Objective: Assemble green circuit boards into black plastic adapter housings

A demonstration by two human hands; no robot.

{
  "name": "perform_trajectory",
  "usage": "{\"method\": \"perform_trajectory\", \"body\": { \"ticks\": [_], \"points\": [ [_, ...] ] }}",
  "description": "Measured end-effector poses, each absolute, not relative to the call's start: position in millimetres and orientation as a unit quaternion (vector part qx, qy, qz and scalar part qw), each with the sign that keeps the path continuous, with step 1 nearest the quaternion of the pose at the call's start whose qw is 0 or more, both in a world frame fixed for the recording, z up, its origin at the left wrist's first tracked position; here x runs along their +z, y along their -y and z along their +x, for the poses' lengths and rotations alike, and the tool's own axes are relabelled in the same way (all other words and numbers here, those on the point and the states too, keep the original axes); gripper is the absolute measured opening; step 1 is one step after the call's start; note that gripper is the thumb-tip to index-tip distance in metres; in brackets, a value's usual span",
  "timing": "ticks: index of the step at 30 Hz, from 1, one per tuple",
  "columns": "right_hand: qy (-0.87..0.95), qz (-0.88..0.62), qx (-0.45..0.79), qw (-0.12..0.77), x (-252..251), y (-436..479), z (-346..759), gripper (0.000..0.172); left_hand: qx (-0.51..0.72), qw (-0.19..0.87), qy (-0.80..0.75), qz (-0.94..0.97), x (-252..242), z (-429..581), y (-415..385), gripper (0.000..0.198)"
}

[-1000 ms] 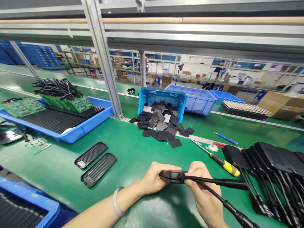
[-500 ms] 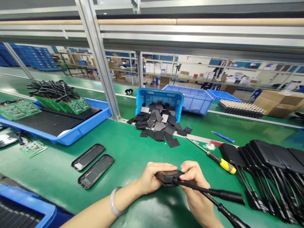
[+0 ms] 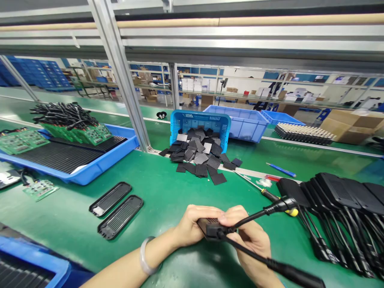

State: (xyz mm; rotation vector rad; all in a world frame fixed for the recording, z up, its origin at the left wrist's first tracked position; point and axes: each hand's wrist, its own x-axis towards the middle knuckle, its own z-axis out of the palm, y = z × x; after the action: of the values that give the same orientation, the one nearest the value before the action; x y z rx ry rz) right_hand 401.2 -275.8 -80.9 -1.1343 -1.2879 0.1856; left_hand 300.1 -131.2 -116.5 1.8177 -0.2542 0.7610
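Above the near bench edge, a black plastic case (image 3: 205, 227) with a ribbed top is held between both hands. My left hand (image 3: 189, 225) is closed around its left side, a pale bangle on the wrist. At the cable end, my right hand (image 3: 253, 234) grips the case with thumb and fingers; its far side is hidden. Two black cables (image 3: 255, 216) leave that end. One rises to the right to an angled plug (image 3: 282, 205), in front of a screwdriver (image 3: 270, 195). The other runs down to the right, ending in a thick black connector (image 3: 300, 274).
Two open case shells (image 3: 120, 216) lie left of my hands. A blue tray (image 3: 87, 174) holds circuit boards and shells. A tipped blue basket (image 3: 199, 117) spills black pads (image 3: 201, 158). Cabled black cases (image 3: 336, 196) are piled at right. A metal post (image 3: 120, 72) stands behind.
One cable has swung up, its plug now raised in front of the screwdriver. My right fingers have shifted towards the cable end of the case. The left hand stays on the case.
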Motion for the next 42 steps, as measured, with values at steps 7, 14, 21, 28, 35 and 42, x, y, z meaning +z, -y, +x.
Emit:
{"method": "perform_trajectory", "body": {
  "ticks": [7,14,21,28,35,42],
  "points": [
    [0.513,-0.550,0.074,0.654,-74,277,411,0.010,0.227,0.586,-0.007,0.778,-111,300,135,0.025],
    [0.493,-0.589,-0.053,0.638,-82,275,405,0.013,0.227,0.607,-0.060,0.759,-119,300,142,0.029],
    [0.485,-0.587,-0.027,0.648,-83,275,411,0.009,0.129,0.731,-0.097,0.663,-120,305,142,0.027],
    [0.490,-0.544,0.108,0.672,-77,271,417,0.010,0.152,0.685,-0.090,0.706,-113,302,134,0.026],
    [0.534,-0.536,0.020,0.654,-80,272,414,0.011,0.230,0.610,-0.042,0.757,-113,300,134,0.026],
    [0.537,-0.577,0.082,0.609,-85,271,416,0.021,0.206,0.594,-0.034,0.777,-111,300,123,0.023]
  ]
}}
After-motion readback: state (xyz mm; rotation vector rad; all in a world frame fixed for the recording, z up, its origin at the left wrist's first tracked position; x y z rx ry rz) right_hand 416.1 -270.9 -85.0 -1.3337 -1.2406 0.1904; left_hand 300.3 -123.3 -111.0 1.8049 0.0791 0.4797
